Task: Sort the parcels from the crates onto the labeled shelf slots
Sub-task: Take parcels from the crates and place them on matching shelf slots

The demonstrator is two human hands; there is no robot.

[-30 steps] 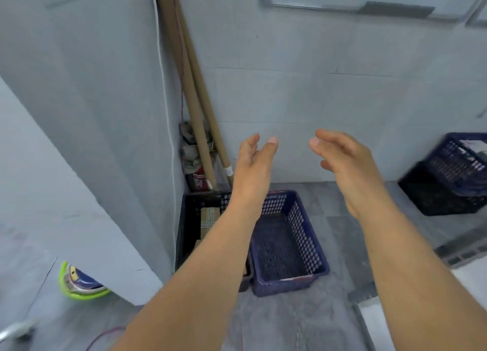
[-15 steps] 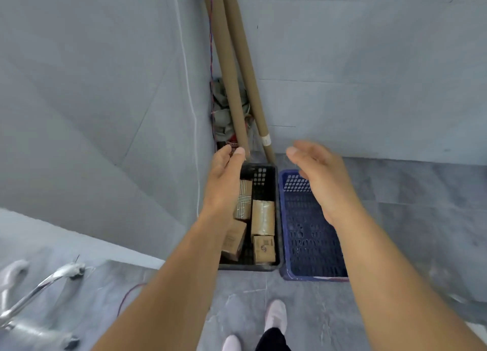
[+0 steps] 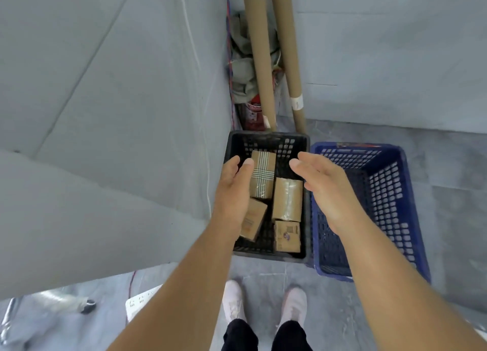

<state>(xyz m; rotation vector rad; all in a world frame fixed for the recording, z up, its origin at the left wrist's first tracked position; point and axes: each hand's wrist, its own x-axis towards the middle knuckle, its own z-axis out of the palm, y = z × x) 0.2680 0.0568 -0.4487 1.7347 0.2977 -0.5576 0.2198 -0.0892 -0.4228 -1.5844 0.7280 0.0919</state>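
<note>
Only blurred, unreadable print marks the small parcel (image 3: 287, 236) in the black crate (image 3: 267, 141).

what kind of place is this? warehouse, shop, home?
Likely a storeroom or small parcel-sorting corner, not a home. A black crate of taped cardboard parcels and an empty blue crate sit on a tiled floor; long cardboard tubes lean in the corner.

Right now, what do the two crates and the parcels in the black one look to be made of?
Black crate and blue crate: moulded plastic, by the perforated grid walls; the blue has a slight sheen. The four parcels, like the strapped one, look like brown cardboard; the one beside it seems wrapped in glossy clear tape.
</note>
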